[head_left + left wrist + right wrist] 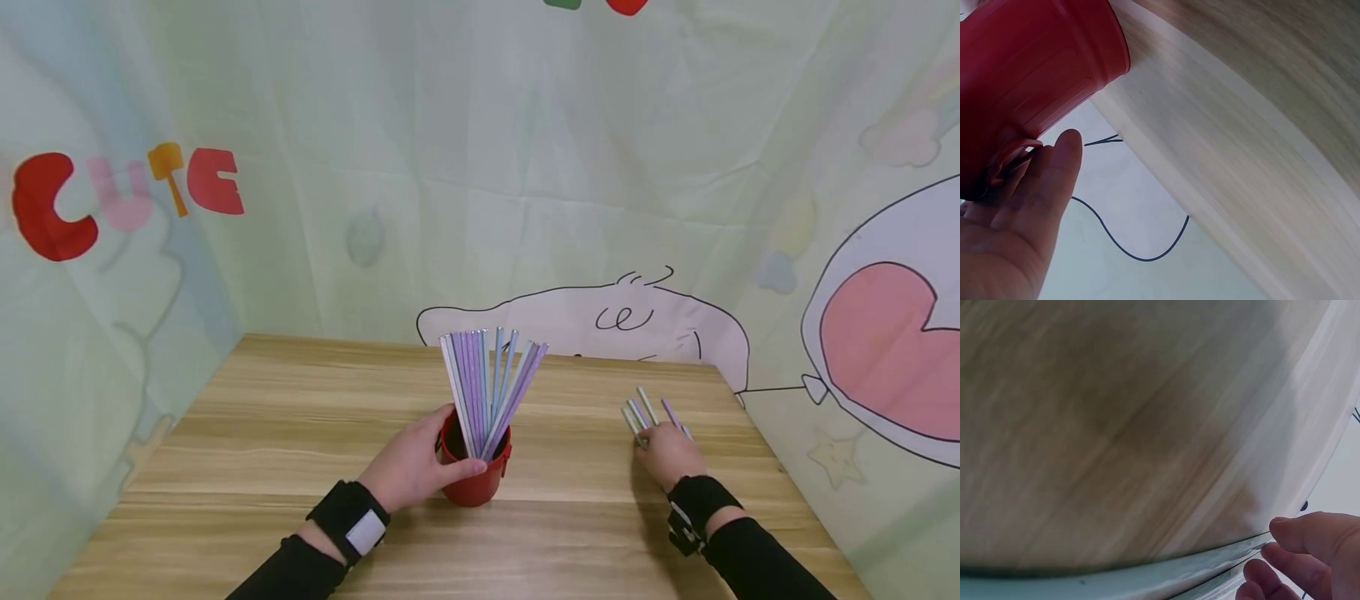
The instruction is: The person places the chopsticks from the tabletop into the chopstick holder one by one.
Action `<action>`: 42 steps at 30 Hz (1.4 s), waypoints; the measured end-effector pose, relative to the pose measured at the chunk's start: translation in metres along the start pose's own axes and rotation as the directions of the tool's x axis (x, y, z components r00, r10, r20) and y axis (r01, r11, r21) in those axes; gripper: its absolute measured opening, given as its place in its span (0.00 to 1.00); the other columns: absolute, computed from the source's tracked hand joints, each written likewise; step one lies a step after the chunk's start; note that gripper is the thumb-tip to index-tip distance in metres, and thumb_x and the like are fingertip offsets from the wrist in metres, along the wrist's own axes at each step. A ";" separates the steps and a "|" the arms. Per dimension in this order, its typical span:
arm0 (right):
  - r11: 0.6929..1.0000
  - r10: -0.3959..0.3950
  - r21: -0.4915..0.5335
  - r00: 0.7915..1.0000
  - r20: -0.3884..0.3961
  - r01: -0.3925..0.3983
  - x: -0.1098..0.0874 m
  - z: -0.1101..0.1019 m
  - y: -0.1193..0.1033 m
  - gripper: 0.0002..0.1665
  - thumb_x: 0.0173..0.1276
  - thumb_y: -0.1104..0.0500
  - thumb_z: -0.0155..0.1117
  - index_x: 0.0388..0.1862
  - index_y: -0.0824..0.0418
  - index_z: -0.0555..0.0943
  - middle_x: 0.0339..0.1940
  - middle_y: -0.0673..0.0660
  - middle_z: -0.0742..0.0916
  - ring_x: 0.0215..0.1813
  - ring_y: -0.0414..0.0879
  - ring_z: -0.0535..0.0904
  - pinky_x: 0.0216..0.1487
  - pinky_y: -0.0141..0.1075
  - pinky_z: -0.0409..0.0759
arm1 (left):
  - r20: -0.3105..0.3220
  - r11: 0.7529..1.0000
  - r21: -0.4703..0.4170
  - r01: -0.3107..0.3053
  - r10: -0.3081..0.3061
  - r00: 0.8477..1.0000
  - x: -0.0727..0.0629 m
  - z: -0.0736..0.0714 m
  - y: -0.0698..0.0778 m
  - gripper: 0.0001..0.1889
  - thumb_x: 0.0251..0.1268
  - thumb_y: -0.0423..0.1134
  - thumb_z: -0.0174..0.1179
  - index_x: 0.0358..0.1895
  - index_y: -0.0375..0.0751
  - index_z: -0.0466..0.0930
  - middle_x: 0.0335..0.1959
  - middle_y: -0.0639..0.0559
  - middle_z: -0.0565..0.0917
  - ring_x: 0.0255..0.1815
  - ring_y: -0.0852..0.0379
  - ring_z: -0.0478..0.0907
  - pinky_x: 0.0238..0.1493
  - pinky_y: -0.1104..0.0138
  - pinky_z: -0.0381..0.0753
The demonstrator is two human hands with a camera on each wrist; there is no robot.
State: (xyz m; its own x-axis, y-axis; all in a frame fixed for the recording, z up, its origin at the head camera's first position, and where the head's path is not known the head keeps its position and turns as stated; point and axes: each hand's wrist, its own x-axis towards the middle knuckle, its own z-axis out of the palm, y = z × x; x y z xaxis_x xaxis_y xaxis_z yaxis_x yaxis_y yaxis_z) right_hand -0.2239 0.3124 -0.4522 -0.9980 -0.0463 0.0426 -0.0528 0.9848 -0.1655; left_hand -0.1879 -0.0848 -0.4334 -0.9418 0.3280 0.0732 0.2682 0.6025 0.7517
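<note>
A small red bucket (471,487) stands upright on the wooden table with a bundle of straws (474,387) in purple, blue and white leaning in it. My left hand (411,460) holds the bucket from its left side, thumb across the near rim. In the left wrist view, the fingers (1054,169) lie along the red wall beside the handle lug (1013,156). Over to the right, my right hand (670,454) pinches loose straws (637,414) low at the table; their pale and purple ends stick out past the fingers. Thumb and fingertips (1294,531) meet at the pale straws in the right wrist view.
The wooden table (300,400) ends at a back edge against a printed cloth backdrop (465,167), which also closes in the left and right sides. Bare tabletop shows between the bucket and the right hand.
</note>
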 end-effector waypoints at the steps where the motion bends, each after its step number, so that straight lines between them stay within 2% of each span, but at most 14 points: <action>1: 1.000 -0.004 0.009 1.000 -0.003 0.004 0.001 0.001 0.000 0.13 0.64 0.62 0.70 0.45 0.68 0.88 0.40 0.64 0.90 0.39 0.53 0.86 0.44 0.52 0.85 | 0.000 1.000 0.000 -0.001 0.001 1.000 0.000 0.000 0.000 0.51 0.52 0.70 0.70 0.78 0.56 0.62 0.71 0.51 0.76 0.67 0.46 0.78 0.65 0.44 0.79; 6: 0.998 -0.005 0.055 1.000 -0.005 0.005 0.006 0.009 0.000 0.09 0.64 0.62 0.70 0.40 0.67 0.88 0.34 0.59 0.89 0.36 0.49 0.83 0.42 0.49 0.84 | -0.002 1.000 0.003 -0.012 0.012 1.000 0.000 0.000 -0.001 0.51 0.52 0.71 0.69 0.78 0.56 0.62 0.71 0.52 0.76 0.67 0.47 0.78 0.65 0.44 0.80; 11: 0.996 0.017 0.087 1.000 0.021 -0.019 0.008 0.013 -0.002 0.08 0.66 0.61 0.70 0.40 0.65 0.86 0.32 0.55 0.87 0.34 0.47 0.80 0.38 0.45 0.81 | 0.004 1.000 -0.003 -0.018 0.018 1.000 0.000 0.000 0.000 0.51 0.52 0.71 0.69 0.78 0.56 0.61 0.72 0.51 0.76 0.67 0.46 0.78 0.65 0.44 0.79; 17: 0.993 0.034 0.111 0.997 0.076 -0.042 0.008 0.007 -0.012 0.10 0.67 0.62 0.69 0.44 0.64 0.85 0.34 0.55 0.88 0.35 0.47 0.81 0.38 0.43 0.81 | 0.008 1.000 -0.014 -0.025 0.025 1.000 0.000 0.000 -0.001 0.51 0.53 0.71 0.69 0.78 0.57 0.60 0.71 0.51 0.76 0.67 0.46 0.78 0.64 0.44 0.80; 23: 0.993 0.035 0.108 0.995 0.093 -0.045 0.006 0.003 -0.018 0.13 0.65 0.62 0.68 0.49 0.63 0.84 0.35 0.55 0.88 0.34 0.46 0.81 0.34 0.39 0.79 | 0.009 0.999 -0.017 -0.035 0.035 0.999 0.001 0.000 -0.002 0.50 0.53 0.70 0.69 0.78 0.57 0.61 0.71 0.52 0.76 0.67 0.47 0.78 0.64 0.44 0.80; 28: 0.979 0.055 0.188 0.991 0.120 -0.077 0.009 -0.002 -0.023 0.19 0.67 0.62 0.67 0.56 0.65 0.80 0.36 0.57 0.86 0.33 0.47 0.79 0.32 0.37 0.77 | 0.011 0.999 -0.026 -0.026 0.027 1.000 0.001 0.000 -0.002 0.50 0.53 0.69 0.70 0.78 0.58 0.61 0.72 0.52 0.76 0.67 0.46 0.78 0.64 0.44 0.80; 34: 0.957 0.043 0.285 0.998 0.056 -0.057 0.012 -0.019 -0.033 0.22 0.67 0.63 0.65 0.59 0.68 0.79 0.36 0.59 0.86 0.31 0.47 0.78 0.32 0.40 0.79 | 0.011 1.000 -0.027 -0.005 0.005 1.000 0.000 0.001 -0.002 0.50 0.53 0.69 0.70 0.78 0.57 0.61 0.72 0.52 0.75 0.67 0.46 0.78 0.64 0.43 0.79; 35: 0.954 0.039 0.296 0.998 0.039 -0.049 0.012 -0.023 -0.035 0.22 0.67 0.63 0.64 0.58 0.68 0.79 0.36 0.60 0.86 0.30 0.47 0.79 0.37 0.43 0.81 | 0.011 1.000 -0.026 -0.003 0.003 1.000 0.000 0.001 -0.002 0.50 0.53 0.69 0.70 0.78 0.57 0.61 0.72 0.52 0.75 0.67 0.45 0.78 0.64 0.43 0.79; 38: 0.938 0.030 0.344 1.000 0.009 -0.031 0.010 -0.034 -0.042 0.22 0.68 0.62 0.63 0.59 0.69 0.78 0.39 0.61 0.87 0.31 0.46 0.81 0.40 0.46 0.83 | 0.013 1.000 -0.023 0.001 0.000 1.000 0.000 0.000 -0.002 0.50 0.53 0.69 0.70 0.78 0.57 0.61 0.72 0.52 0.75 0.67 0.45 0.78 0.64 0.43 0.80; 41: 0.913 0.038 0.406 0.999 -0.010 -0.031 0.010 -0.045 -0.048 0.21 0.69 0.62 0.63 0.59 0.67 0.77 0.42 0.62 0.86 0.36 0.48 0.82 0.40 0.42 0.84 | 0.014 1.000 -0.017 0.001 0.000 1.000 0.000 0.000 -0.002 0.50 0.53 0.69 0.70 0.78 0.57 0.61 0.72 0.51 0.76 0.67 0.45 0.78 0.64 0.43 0.80; 42: 0.900 0.041 0.435 0.999 -0.015 -0.030 0.011 -0.048 -0.049 0.21 0.69 0.62 0.62 0.60 0.67 0.77 0.43 0.62 0.85 0.37 0.48 0.82 0.35 0.39 0.83 | 0.014 1.000 -0.016 0.000 0.001 1.000 0.000 0.000 -0.002 0.50 0.53 0.69 0.70 0.78 0.57 0.61 0.72 0.51 0.75 0.67 0.45 0.78 0.64 0.43 0.80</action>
State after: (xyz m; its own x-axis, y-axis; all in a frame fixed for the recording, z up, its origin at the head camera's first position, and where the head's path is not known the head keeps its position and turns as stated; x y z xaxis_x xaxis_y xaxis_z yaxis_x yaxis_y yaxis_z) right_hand -0.2305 0.2712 -0.3963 -0.9987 -0.0038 0.0504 -0.0323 0.8148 -0.5788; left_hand -0.1886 -0.0854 -0.4347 -0.9387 0.3386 0.0644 0.2653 0.5905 0.7622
